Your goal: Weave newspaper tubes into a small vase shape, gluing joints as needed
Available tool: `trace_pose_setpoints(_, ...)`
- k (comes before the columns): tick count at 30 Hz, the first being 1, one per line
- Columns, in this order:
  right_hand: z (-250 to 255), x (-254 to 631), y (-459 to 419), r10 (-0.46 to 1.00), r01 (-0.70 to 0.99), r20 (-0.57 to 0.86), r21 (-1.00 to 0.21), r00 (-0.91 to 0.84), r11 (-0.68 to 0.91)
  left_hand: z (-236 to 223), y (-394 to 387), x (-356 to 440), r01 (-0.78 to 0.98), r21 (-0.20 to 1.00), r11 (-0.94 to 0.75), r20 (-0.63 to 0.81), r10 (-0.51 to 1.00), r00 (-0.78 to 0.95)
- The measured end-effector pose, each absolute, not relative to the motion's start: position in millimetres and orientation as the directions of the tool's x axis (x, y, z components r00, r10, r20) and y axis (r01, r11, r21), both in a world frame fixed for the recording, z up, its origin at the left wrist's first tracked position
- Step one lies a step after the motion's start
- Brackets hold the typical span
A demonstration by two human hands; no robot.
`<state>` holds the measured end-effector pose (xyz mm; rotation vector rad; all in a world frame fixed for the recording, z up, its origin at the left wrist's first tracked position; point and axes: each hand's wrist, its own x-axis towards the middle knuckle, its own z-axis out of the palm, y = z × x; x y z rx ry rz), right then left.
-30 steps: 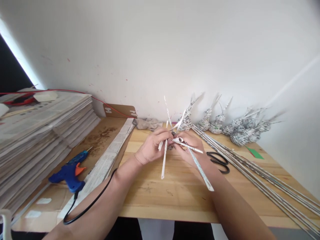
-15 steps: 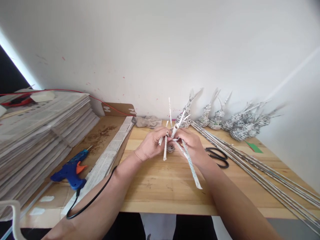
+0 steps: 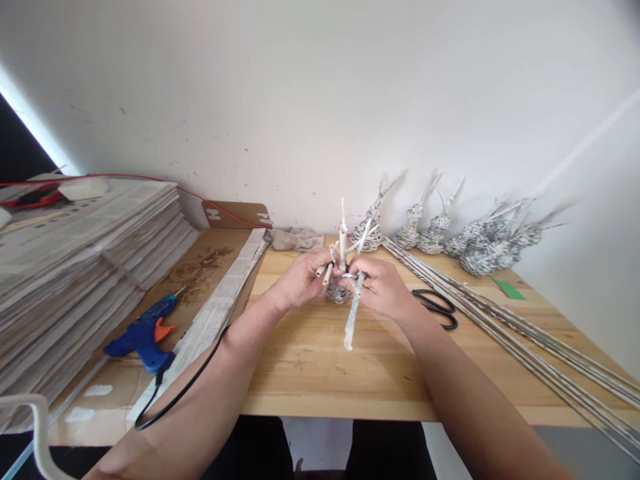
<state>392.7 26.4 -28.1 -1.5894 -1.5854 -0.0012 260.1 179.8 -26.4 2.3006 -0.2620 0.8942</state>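
Observation:
In the middle of the head view, a small woven piece of rolled newspaper (image 3: pixel 339 292) shows below my fingers. Several paper tubes stick out of its top in different directions. My left hand (image 3: pixel 306 277) is closed around its left side, among the short tube ends. A pale bluish paper tube (image 3: pixel 354 313) points down toward me, pinched by my right hand (image 3: pixel 381 285) between thumb and fingers. A thin flattened strip runs between the two hands. The fingers partly hide the weave.
A blue glue gun (image 3: pixel 143 333) lies on cardboard at left, beside a tall newspaper stack (image 3: pixel 100 267). Black-handled scissors (image 3: pixel 437 307) and long paper tubes (image 3: pixel 500 327) lie at right. Several woven paper pieces (image 3: pixel 433 233) and a grey rag (image 3: pixel 297 239) sit along the wall.
The bluish tube has swung from lower right to nearly straight down toward me. My right hand has turned with it, and more of the woven base shows below the fingers.

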Motion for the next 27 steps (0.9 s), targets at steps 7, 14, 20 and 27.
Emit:
trace_pose_setpoints(7,-28,393,26,0.797,0.833,0.574,-0.523,0.189,0.179,-27,178,259,-0.406,0.504,-0.762,0.682,0.063,0.728)
trace_pose_setpoints(14,-25,383,25,0.837,0.830,0.489,-0.552,0.246,0.079,-32,175,263,-0.437,0.457,-0.775,0.688,-0.003,0.726)
trace_pose_setpoints(20,-23,384,23,0.823,0.835,0.516,-0.542,0.238,0.099,-32,172,262,-0.428,0.487,-0.761,0.683,0.027,0.730)
trace_pose_setpoints(27,-29,389,27,0.806,0.818,0.554,-0.551,0.210,0.165,-27,169,259,-0.351,0.575,-0.739,0.613,0.104,0.784)
